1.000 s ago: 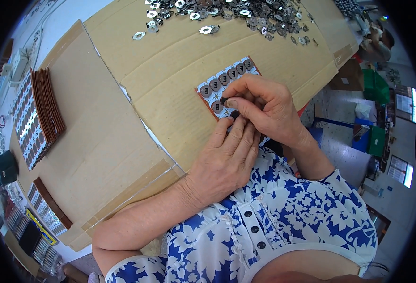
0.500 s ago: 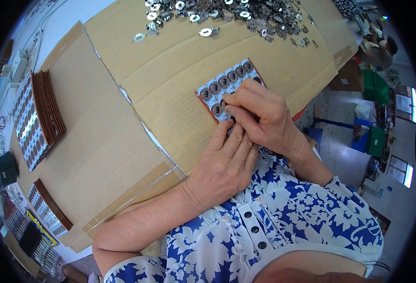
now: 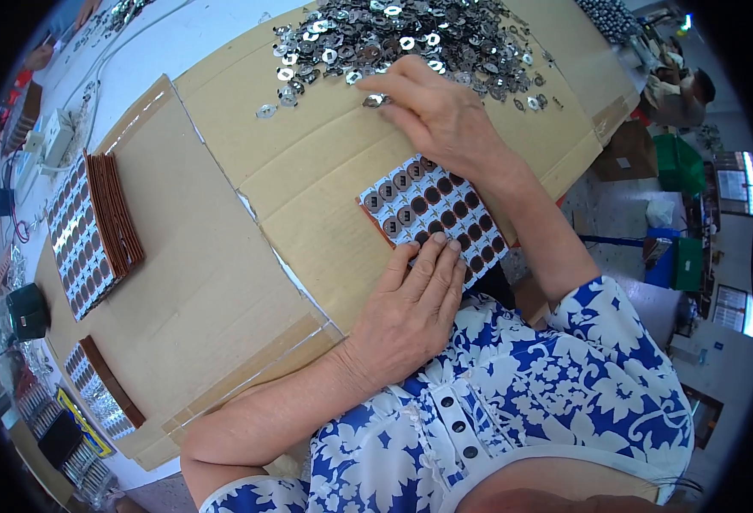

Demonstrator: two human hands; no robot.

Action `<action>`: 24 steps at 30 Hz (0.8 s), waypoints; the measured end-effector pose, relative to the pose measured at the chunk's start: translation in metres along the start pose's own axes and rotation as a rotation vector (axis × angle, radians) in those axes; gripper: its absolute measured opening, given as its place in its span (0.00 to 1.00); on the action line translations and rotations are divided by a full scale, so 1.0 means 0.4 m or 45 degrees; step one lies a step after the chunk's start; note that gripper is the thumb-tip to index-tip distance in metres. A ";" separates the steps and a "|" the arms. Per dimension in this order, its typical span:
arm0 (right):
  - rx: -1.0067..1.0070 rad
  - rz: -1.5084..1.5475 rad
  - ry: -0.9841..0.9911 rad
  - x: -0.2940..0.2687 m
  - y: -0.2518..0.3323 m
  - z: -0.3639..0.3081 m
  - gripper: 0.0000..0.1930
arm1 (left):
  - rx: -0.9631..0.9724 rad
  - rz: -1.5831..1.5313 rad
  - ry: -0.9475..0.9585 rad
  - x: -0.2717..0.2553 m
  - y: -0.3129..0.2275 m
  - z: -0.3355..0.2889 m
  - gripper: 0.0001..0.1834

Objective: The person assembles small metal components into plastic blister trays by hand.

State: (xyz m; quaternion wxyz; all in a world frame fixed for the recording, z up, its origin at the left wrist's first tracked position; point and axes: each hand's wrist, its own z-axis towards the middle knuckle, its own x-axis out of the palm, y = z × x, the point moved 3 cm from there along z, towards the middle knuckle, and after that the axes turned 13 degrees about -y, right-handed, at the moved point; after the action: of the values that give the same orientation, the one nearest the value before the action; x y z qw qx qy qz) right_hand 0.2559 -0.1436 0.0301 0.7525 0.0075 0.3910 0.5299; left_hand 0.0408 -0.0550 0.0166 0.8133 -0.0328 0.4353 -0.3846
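Observation:
A blue-and-white board [image 3: 458,215] with rows of dark round spots lies on the cardboard; grey metal discs cover its far row and the start of the second row. My left hand [image 3: 404,312] rests flat with stretched fingers on the board's near left part, holding it down. Beyond the board, my right hand [image 3: 445,120] reaches to the front of a heap of small metal discs [image 3: 351,38]. Its thumb and forefinger are apart, on either side of a loose metal disc [image 3: 376,101] lying on the cardboard. The right hand hides the board's far right corner.
At the left stands a tall stack of similar boards [image 3: 113,218], with a smaller stack [image 3: 110,385] nearer me. Taped cardboard sheets [image 3: 197,282] cover the table. A dark green object [image 3: 26,311] sits at the left edge. Green bins [image 3: 680,162] and another person [image 3: 680,96] are at the right.
My right hand has moved from the board's second row out to the heap, and its fingers have parted. Two discs now show in that row. My left hand remains on the board.

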 end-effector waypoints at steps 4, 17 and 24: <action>0.016 -0.125 0.210 -0.036 -0.031 0.003 0.06 | -0.020 -0.023 0.011 -0.004 0.004 0.004 0.24; 0.932 0.463 0.018 -0.222 -0.051 -0.167 0.05 | -0.051 -0.063 0.045 0.000 0.001 0.016 0.26; 1.180 0.740 0.178 -0.223 -0.005 -0.163 0.07 | -0.050 -0.084 0.068 0.004 0.001 0.013 0.26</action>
State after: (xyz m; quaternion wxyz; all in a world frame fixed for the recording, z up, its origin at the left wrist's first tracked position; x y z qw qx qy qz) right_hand 0.2069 -0.2426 0.0359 0.4653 0.4103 0.6144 0.4875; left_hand 0.0454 -0.0575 0.0187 0.7875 -0.0526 0.4630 -0.4033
